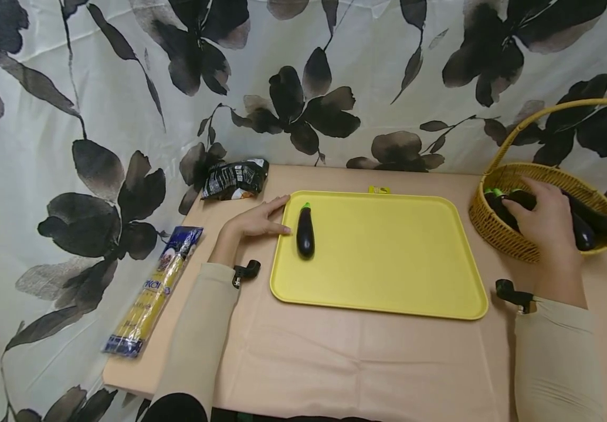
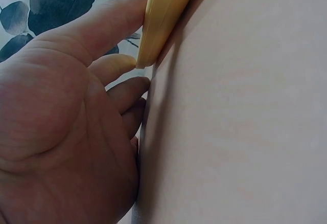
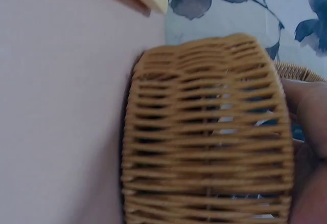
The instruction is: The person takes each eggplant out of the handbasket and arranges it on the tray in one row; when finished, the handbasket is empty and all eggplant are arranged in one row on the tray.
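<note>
My left hand rests at the left edge of a yellow tray, its thumb and fingers touching the rim. In the left wrist view the fingers look fairly straight beside the tray's edge. One small dark eggplant with a green tip lies on the tray's left side. My right hand reaches into a wicker basket and pinches an eggplant between thumb and fingers. Several other eggplants lie around it. The basket's woven wall hides most of that hand in the right wrist view.
A black snack bag sits at the table's back left. A blue and yellow pasta packet lies along the left edge. Behind the tray is a small yellow object. The basket's tall handle arches above it. A floral curtain hangs behind.
</note>
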{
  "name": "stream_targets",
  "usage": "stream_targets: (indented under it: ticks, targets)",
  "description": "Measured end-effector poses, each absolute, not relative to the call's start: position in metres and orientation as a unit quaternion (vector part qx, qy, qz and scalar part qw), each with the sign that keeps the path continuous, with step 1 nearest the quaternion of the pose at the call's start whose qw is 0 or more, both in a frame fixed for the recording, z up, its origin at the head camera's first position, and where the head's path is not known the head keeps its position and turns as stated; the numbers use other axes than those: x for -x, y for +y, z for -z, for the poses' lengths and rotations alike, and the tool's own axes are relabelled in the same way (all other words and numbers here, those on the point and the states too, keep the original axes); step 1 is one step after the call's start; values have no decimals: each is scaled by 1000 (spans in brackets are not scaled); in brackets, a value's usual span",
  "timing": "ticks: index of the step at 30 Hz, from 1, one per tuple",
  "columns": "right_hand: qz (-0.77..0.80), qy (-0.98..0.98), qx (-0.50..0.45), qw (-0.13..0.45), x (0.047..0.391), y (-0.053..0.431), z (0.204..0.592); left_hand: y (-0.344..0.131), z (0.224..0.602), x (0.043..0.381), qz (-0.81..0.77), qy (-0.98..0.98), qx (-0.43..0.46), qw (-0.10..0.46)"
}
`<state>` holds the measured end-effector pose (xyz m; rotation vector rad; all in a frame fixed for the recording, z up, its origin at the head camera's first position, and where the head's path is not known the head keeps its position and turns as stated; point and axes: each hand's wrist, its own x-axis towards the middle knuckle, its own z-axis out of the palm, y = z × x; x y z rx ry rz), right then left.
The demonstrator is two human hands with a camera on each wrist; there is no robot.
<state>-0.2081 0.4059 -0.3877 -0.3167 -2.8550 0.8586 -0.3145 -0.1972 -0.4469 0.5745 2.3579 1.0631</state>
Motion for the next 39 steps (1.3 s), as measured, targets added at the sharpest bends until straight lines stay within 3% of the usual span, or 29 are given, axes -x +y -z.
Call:
stream_targets:
  ticks: [23,39]
  targets:
    - [-272,-945,183,-4,197,424,386,-199,449,315,-381,867,-210,242]
    - [-263,-948,180,15,196,423,381,-199,446,314,-392,865,-200,243]
